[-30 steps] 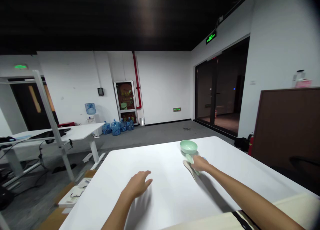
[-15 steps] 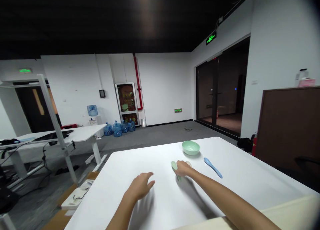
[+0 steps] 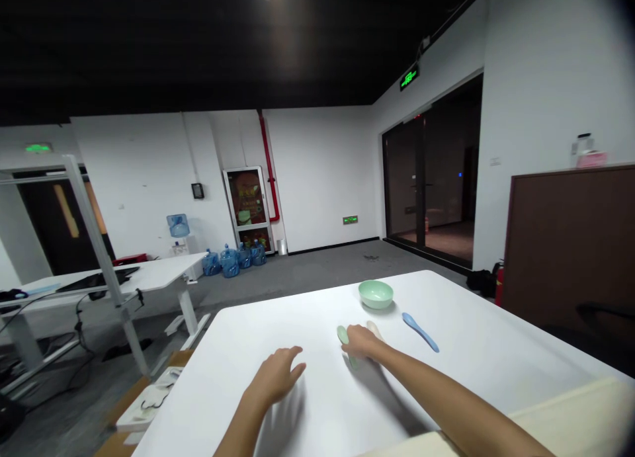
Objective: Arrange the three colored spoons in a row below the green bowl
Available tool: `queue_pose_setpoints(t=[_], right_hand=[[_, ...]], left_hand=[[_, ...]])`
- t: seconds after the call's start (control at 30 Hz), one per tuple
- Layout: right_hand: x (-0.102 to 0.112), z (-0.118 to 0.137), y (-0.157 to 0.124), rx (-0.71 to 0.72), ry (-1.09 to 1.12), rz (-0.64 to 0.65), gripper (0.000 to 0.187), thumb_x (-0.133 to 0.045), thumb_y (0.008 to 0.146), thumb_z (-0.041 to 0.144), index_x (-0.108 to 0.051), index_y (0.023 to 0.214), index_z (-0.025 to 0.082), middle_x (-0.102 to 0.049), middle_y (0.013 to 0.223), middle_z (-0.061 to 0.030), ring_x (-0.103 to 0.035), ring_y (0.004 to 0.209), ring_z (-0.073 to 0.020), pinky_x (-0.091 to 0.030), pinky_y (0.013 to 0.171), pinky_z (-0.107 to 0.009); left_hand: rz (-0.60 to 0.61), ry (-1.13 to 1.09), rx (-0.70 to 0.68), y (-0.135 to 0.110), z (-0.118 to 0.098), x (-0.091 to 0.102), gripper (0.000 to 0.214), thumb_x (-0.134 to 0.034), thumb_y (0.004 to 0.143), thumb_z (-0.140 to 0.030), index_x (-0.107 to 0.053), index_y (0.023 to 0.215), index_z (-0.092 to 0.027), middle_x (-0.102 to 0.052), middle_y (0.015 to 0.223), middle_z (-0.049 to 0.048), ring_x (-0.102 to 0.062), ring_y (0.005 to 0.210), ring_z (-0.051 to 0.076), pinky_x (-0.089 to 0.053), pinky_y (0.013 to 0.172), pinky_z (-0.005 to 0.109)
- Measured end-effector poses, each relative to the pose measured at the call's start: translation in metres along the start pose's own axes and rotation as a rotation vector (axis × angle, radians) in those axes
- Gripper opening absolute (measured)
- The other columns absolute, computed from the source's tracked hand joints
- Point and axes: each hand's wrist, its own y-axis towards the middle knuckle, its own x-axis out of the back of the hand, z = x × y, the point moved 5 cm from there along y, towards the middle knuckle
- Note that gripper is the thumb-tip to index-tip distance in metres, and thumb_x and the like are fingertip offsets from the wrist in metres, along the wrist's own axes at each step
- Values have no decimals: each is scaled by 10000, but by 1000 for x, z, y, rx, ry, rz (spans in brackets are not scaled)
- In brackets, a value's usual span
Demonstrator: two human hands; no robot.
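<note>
White table (image 3: 317,311), green bowl (image 3: 376,295), blue spoon (image 3: 420,332), beige spoon (image 3: 374,328)

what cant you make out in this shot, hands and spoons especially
All in the head view:
Green spoon, middle part: hidden by the right hand.
Exact grip on it: mostly hidden by the back of that hand.
White spoon, handle: behind the right wrist and forearm.
Pink item on the brown furniture: too small and blurred to identify.

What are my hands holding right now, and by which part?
Your right hand holds the green spoon by its middle, between the scoop and the handle's end; your left hand holds nothing.
</note>
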Motion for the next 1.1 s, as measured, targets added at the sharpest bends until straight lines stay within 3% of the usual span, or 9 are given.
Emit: queue_pose_setpoints(t=[0.2, 0.37, 0.47, 0.57, 0.73, 0.93, 1.1], right_hand=[[44, -11, -12, -16, -98, -92, 570, -404, 907, 588, -703, 1027, 118, -704, 1095, -197, -669, 1013, -305, -473, 797, -357], [82, -51, -33, 33, -49, -187, 578, -395, 915, 605, -658, 1138, 141, -693, 1138, -175, -639, 1065, -302, -442, 863, -360], [94, -82, -48, 18, -29, -245, 582, -429, 898, 612, -586, 1277, 199, -655, 1247, -147, -582, 1159, -324, -404, 936, -415], [93, -107, -61, 26, -4, -276, 554, -423, 903, 599, -546, 1328, 266, -601, 1345, -111, -558, 1186, -321, -380, 959, -438], [79, -132, -70, -30, 1, -253, 622, -398, 897, 628, -536, 1345, 219, -566, 1382, -145, -521, 1239, -337, -369, 984, -448], [76, -133, -71, -28, 39, -261, 665, -383, 905, 612, -492, 1408, 191, -499, 1460, -145, -462, 1316, -326, -344, 1041, -434], [76, -136, -70, -52, 63, -267, 653, -398, 898, 609, -517, 1389, 195, -528, 1437, -132, -483, 1303, -320, -352, 1050, -421]], left_hand=[[-17, 5, -11, 0, 0, 2, 520, -394, 931, -473, -521, 1376, -236, -601, 1362, 93, -535, 1259, 269, -420, 1016, 382], [-28, 11, 1, 0, 1, 4, 520, -393, 928, -476, -518, 1376, -243, -608, 1351, 92, -551, 1240, 265, -427, 1005, 379], [-36, 10, 2, 0, 1, 4, 520, -397, 925, -470, -521, 1376, -242, -607, 1356, 92, -550, 1241, 268, -427, 1004, 385], [-49, 2, 12, 1, 3, 4, 521, -395, 922, -485, -527, 1370, -255, -607, 1359, 84, -550, 1244, 270, -426, 1006, 386], [-39, -4, 22, 1, 5, 3, 528, -399, 913, -490, -531, 1366, -252, -612, 1353, 80, -555, 1242, 277, -417, 1021, 389], [-39, -2, 31, 3, 8, 1, 544, -385, 920, -509, -524, 1374, -244, -605, 1357, 89, -540, 1257, 273, -421, 1022, 392], [-33, -2, 32, 5, 13, -1, 545, -386, 919, -520, -521, 1377, -257, -603, 1363, 69, -526, 1277, 263, -419, 1028, 373]])
